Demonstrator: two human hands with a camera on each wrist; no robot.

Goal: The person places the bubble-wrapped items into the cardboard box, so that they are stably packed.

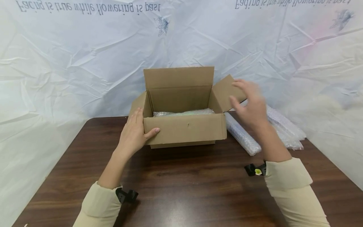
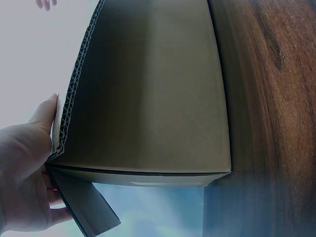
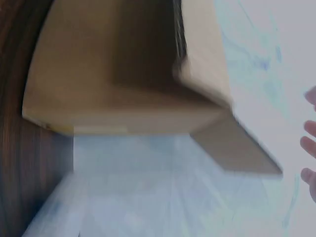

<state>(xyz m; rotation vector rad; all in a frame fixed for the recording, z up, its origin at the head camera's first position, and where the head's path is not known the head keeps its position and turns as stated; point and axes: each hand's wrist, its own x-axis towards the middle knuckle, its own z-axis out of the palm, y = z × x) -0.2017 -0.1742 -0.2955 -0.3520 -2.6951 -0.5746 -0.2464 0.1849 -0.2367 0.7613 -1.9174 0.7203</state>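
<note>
A brown cardboard box [image 1: 181, 97] stands on the table with its flaps spread, tilted outward. Clear bubble wrap [image 1: 195, 112] shows inside it. My left hand [image 1: 132, 134] rests on the box's near left corner, its straight fingers along the left flap [image 1: 138, 102] and the thumb on the front flap [image 1: 185, 127]. At the right flap [image 1: 227, 91] is my right hand [image 1: 250, 101], blurred, with fingers and thumb apart. In the right wrist view its fingertips [image 3: 309, 143] appear clear of the flap.
A rolled length of bubble wrap [image 1: 242, 134] lies right of the box, with more bubble wrap [image 1: 286, 126] beyond my right forearm. The dark wooden table [image 1: 181, 186] extends toward me. A white printed sheet [image 1: 85, 63] hangs behind the table and at its sides.
</note>
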